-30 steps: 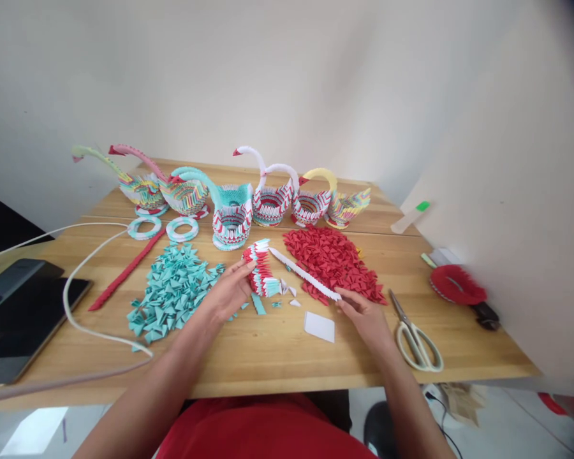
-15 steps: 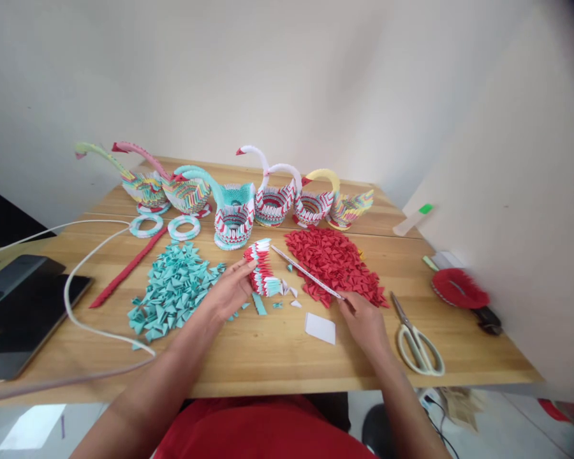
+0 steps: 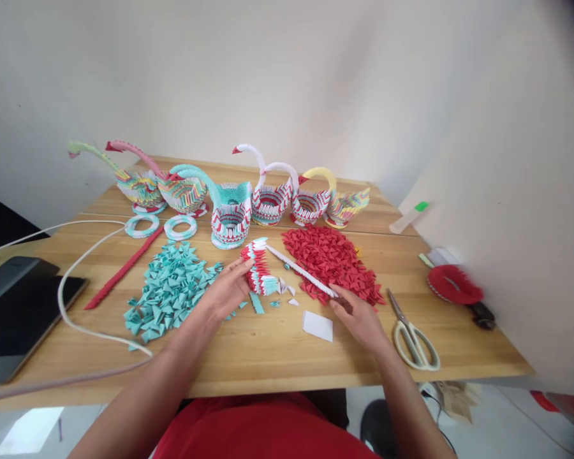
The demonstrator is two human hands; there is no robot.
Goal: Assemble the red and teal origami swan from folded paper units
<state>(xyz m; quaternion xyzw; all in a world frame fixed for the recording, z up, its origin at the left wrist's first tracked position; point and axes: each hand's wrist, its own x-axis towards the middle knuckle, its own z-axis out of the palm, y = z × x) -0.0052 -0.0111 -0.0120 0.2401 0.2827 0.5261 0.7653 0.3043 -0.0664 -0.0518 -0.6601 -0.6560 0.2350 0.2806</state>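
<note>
My left hand [image 3: 230, 284] is closed around the left side of a folded-paper piece [image 3: 259, 271] in red, white and teal, built of interlocked triangles. My right hand [image 3: 356, 312] pinches the near end of a long white folded-paper strip [image 3: 301, 271]. The strip slants away to the upper left, and its far end lies close to the top of the tricolour piece. Just beyond the right hand spreads a heap of red paper triangles [image 3: 332, 258]. Left of the left hand is a heap of teal triangles [image 3: 172, 287]. A few white scraps [image 3: 287, 287] lie between the hands.
Several paper swans [image 3: 232, 220] line the back of the table. Two rings [image 3: 180, 227] and a red strip [image 3: 122, 271] lie left. Scissors [image 3: 414, 338], a white paper stack [image 3: 317, 325] and a red round piece [image 3: 454, 284] are right. A white cable [image 3: 64, 306] crosses the left side.
The right hand has turned the white strip slightly, so more of its smooth side shows. The left hand holds the tricolour piece much as before. The whole view has shifted a little.
</note>
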